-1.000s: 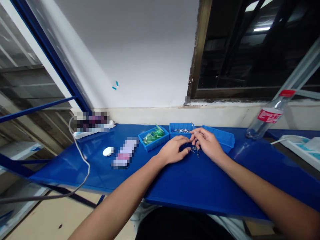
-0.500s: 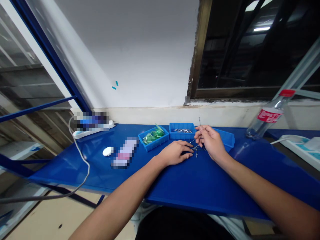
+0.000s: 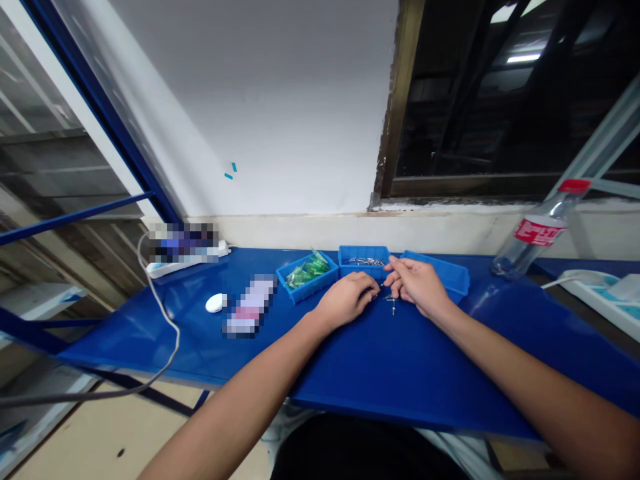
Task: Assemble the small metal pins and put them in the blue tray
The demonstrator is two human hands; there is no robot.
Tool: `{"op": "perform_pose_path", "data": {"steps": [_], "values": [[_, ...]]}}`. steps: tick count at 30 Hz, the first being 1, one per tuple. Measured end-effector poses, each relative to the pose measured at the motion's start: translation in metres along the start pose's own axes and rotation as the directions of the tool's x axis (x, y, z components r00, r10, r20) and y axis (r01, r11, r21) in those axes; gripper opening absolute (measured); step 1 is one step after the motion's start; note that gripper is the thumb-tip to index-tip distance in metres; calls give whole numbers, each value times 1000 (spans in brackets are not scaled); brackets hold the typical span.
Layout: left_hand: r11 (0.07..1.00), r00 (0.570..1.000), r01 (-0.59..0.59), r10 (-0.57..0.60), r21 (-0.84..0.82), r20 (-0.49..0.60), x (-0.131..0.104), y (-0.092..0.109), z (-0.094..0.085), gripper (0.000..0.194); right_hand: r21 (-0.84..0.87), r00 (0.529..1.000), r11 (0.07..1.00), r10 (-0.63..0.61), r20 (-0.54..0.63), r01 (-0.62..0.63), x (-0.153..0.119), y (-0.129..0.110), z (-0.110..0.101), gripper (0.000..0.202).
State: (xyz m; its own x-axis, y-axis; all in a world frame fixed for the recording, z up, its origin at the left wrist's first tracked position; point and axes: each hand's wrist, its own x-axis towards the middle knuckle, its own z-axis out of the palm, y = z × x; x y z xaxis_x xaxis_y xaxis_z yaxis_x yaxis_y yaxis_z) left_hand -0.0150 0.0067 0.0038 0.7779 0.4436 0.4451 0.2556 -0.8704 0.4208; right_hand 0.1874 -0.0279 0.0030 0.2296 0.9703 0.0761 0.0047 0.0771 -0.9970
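On the blue table, loose silver rivet-like metal pins (image 3: 393, 308) lie between my two hands. My left hand (image 3: 350, 298) rests over the left side of them, palm down, its fingers curled together at the pins. What its fingertips grip is hidden. My right hand (image 3: 419, 283) hovers just to the right, fingers bent and thumb close to the index finger; anything between them is too small to make out. Behind the hands stands a small blue bin (image 3: 363, 272) with silver metal pins inside. A second blue bin (image 3: 313, 288) at the left holds green plastic packets (image 3: 310, 268).
Another blue bin (image 3: 457, 280) sits tilted behind my right hand. An upright plastic bottle (image 3: 537, 233) with a red cap stands farther right. To the left lie a blurred phone-like item (image 3: 250, 307), a white oval object (image 3: 215, 303) and a cable (image 3: 173, 327).
A metal pin that stuck up from my right hand no longer shows. My right hand has tilted lower and leftward. The fingers of my left hand have drawn in from spread to curled.
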Motion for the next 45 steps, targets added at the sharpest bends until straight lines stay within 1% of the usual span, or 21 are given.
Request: {"op": "perform_pose_path", "data": {"steps": [2, 4, 7, 10, 12, 17, 19, 22, 26, 31, 33, 35, 37, 42, 45], "values": [[997, 993, 75, -77, -29, -86, 0, 2, -2, 18, -57, 998, 997, -45, 33, 46, 0, 2, 0, 52], [990, 978, 129, -138, -63, -157, 1, 2, -4, 17, -117, 988, 984, -128, 91, 138, -1, 4, 1, 49], [982, 959, 144, -169, -121, -226, 2, 1, -6, 14, -179, 959, 948, -238, 153, 264, -7, 4, 4, 43], [965, 939, 165, -217, -204, -267, 2, 1, -7, 11, -207, 944, 927, -278, 180, 312, -12, 3, 7, 38], [947, 931, 185, -255, -262, -261, 3, 1, -6, 13, -218, 945, 927, -266, 191, 305, -13, 3, 7, 37], [907, 934, 209, -296, -365, -201, 3, 0, -1, 24, -178, 954, 947, -237, 182, 269, -12, 3, 7, 38], [897, 933, 219, -308, -385, -188, 2, -1, 1, 25, -154, 955, 949, -250, 161, 275, -12, 3, 7, 38], [896, 928, 250, -330, -366, -174, 2, -1, 0, 21, -146, 954, 948, -262, 147, 283, -11, 3, 6, 38], [899, 913, 264, -350, -349, -211, 2, 4, -5, 22, -168, 955, 948, -244, 170, 272, -8, 8, 4, 37], [918, 911, 227, -319, -326, -264, 3, 4, -9, 20, -151, 960, 957, -221, 173, 247, -7, 12, 5, 38], [891, 902, 229, -346, -393, -257, 3, 1, -7, 21, -136, 959, 960, -218, 183, 245, -7, 12, 6, 37], [831, 893, 235, -390, -504, -225, 3, -2, -4, 25, -121, 952, 960, -224, 208, 252, -7, 12, 7, 36], [780, 888, 232, -413, -581, -201, 4, -4, -1, 27, -119, 946, 958, -228, 230, 260, -7, 12, 7, 34], [756, 890, 224, -416, -616, -187, 5, 0, -1, 22, -142, 936, 944, -258, 240, 297, -7, 12, 7, 26], [770, 898, 225, -402, -597, -180, 4, 3, -2, 30, -149, 931, 941, -261, 254, 305, -10, 9, 7, 28]]}}
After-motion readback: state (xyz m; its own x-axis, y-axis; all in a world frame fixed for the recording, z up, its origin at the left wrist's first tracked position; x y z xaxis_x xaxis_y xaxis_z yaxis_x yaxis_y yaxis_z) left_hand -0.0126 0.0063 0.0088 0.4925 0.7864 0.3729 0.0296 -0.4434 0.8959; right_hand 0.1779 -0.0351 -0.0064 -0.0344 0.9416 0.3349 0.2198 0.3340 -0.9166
